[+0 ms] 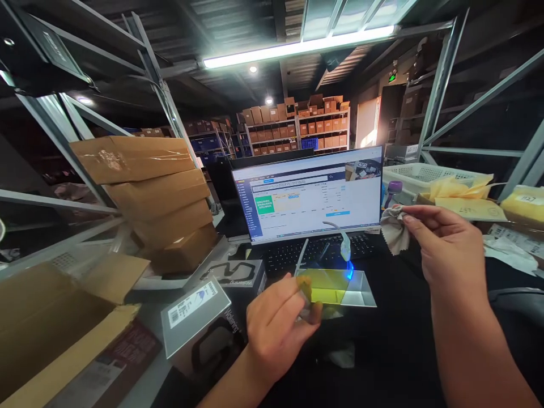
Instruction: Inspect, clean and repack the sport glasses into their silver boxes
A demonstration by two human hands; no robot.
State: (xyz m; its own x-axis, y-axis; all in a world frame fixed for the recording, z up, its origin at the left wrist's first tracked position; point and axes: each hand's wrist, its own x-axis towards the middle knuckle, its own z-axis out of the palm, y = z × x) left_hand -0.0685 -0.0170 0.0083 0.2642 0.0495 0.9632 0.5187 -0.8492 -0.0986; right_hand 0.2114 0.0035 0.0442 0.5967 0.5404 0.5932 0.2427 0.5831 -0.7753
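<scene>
Between the thumb and fingers of my left hand (280, 326) is one end of a pair of glasses with a wide, flat yellow-tinted lens (327, 288). Its right part looks pale and silvery. A thin pale temple arm (302, 256) and a second one with a blue glow (345, 246) point up and away from me. Off to the right, my right hand (450, 243) pinches a crumpled grey cloth (396, 229), held apart from the lens. Both hands are above the dark desk surface.
A lit monitor (306, 198) stands ahead, with a black keyboard (284, 253) below it. Left are grey printed boxes (198, 311), an open carton (63, 317) and stacked cardboard boxes (157, 187). Right are a white basket (429, 173), yellow packets (467, 207) and a dark mouse-like object (516, 297).
</scene>
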